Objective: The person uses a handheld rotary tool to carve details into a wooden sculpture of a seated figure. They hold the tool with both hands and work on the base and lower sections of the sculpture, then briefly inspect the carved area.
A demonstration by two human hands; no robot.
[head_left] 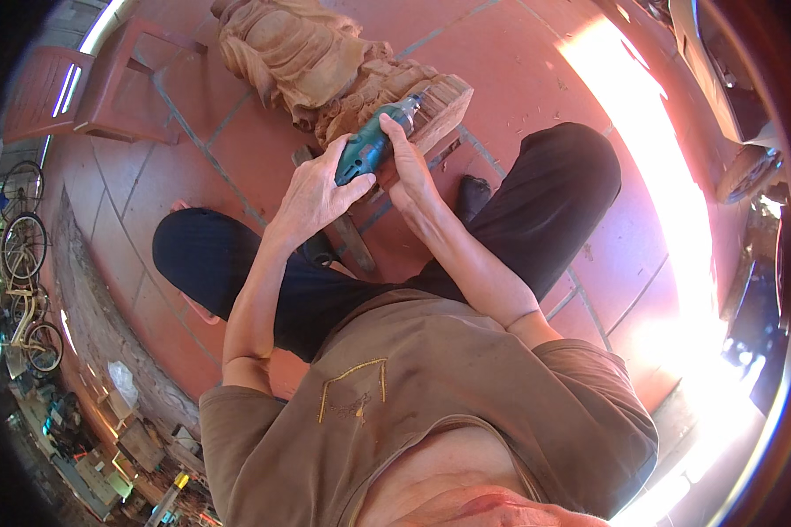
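Observation:
A carved wooden figure [303, 57] lies on the red tiled floor [536, 97] ahead of me. Both hands hold a teal power rotary tool [369, 145] whose front end touches the figure's base block [439, 105]. My left hand [312, 189] wraps the rear of the tool body. My right hand [404, 162] grips it nearer the tip, thumb along the side. My legs in dark trousers are crossed below the hands.
A red plastic chair [105, 88] stands at the upper left. Bicycles [22, 255] lean at the far left. A wooden stick [347, 233] lies on the floor under my hands. Strong sunlight washes out the right side of the floor.

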